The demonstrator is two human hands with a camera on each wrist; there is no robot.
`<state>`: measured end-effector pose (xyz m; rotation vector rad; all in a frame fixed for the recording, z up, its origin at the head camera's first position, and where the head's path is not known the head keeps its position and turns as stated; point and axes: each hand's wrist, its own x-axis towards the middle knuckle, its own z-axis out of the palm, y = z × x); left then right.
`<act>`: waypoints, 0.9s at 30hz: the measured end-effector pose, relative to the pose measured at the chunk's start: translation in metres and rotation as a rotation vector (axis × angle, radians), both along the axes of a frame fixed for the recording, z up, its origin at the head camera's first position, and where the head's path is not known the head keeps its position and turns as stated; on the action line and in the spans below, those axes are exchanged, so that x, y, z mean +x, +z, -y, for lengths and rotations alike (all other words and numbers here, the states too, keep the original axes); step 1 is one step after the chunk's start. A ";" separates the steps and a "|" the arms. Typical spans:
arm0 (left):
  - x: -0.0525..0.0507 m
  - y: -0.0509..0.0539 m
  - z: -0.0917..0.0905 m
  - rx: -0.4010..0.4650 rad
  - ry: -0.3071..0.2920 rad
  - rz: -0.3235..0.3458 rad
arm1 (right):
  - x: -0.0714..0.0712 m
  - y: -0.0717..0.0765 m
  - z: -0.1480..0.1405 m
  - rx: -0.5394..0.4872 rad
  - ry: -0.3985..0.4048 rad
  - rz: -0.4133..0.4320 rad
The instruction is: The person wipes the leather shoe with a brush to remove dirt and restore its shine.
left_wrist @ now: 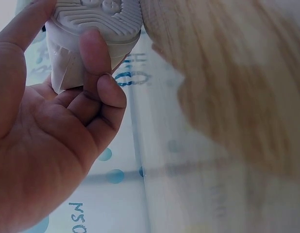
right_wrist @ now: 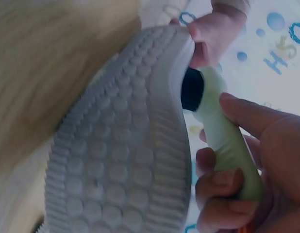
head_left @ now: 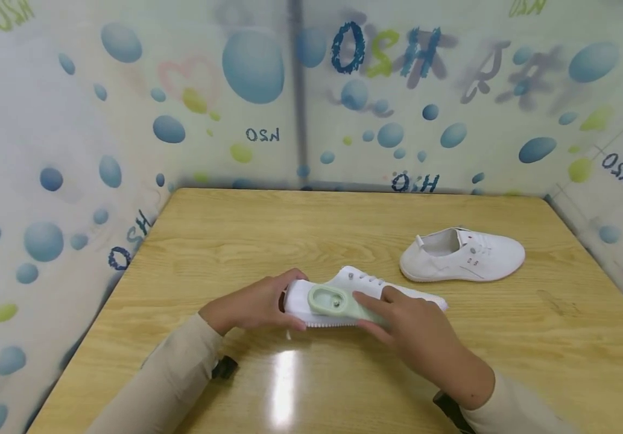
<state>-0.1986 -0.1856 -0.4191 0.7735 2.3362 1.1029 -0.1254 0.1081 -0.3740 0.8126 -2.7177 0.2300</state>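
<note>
A white lace-up shoe is tipped on its side, its studded sole facing the right wrist camera. My left hand holds it at the heel, the thumb and fingers around the back end. My right hand grips a pale green brush by its handle. In the right wrist view the brush's dark bristles meet the side of the shoe just above the sole. An oval window in the brush head shows in the head view.
A second white shoe lies at the right, toe pointing right. The wooden table runs back to a patterned wall covering, which also rises on the left and right.
</note>
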 end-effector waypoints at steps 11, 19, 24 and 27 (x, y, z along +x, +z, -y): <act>0.002 0.001 0.000 0.000 -0.001 -0.015 | 0.002 0.001 -0.006 0.022 -0.033 -0.022; 0.001 -0.001 0.000 -0.018 -0.002 -0.017 | 0.011 0.010 -0.025 0.049 -0.115 0.080; 0.001 -0.001 0.001 -0.014 -0.002 -0.024 | 0.011 0.007 -0.022 0.024 -0.075 0.053; 0.001 -0.001 0.001 -0.006 -0.004 -0.022 | 0.009 0.003 -0.015 0.022 -0.024 -0.007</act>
